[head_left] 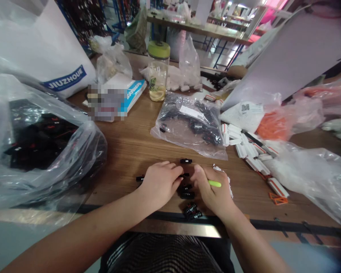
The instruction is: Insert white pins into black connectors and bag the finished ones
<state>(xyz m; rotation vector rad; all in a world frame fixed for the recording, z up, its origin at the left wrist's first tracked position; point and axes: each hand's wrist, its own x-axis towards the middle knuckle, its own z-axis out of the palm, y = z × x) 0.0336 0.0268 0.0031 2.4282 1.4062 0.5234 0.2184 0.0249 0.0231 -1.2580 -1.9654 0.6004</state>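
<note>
My left hand (pixel 161 182) is closed, its thumb and fingers pinching a small black part (pixel 185 174) just above the wooden table. Facing it, my right hand (pixel 214 189) is wrapped round a slim tool with a yellow-green end (pixel 215 183); the tool's tip is hidden by the fingers. Beyond both hands lies a black connector-like piece (pixel 186 161). Between my wrists are more black pieces (pixel 187 195), and nearer the table edge sits a pair of ridged black ones (pixel 192 211). Another black piece (pixel 140 178) shows beside my left hand.
A clear bag of black parts (pixel 190 125) lies ahead, with a lidded bottle (pixel 158 72) behind it. On the left stands a large open plastic bag (pixel 93 151). White strip-like pieces (pixel 252 153) and orange bits (pixel 277 198) lie to the right.
</note>
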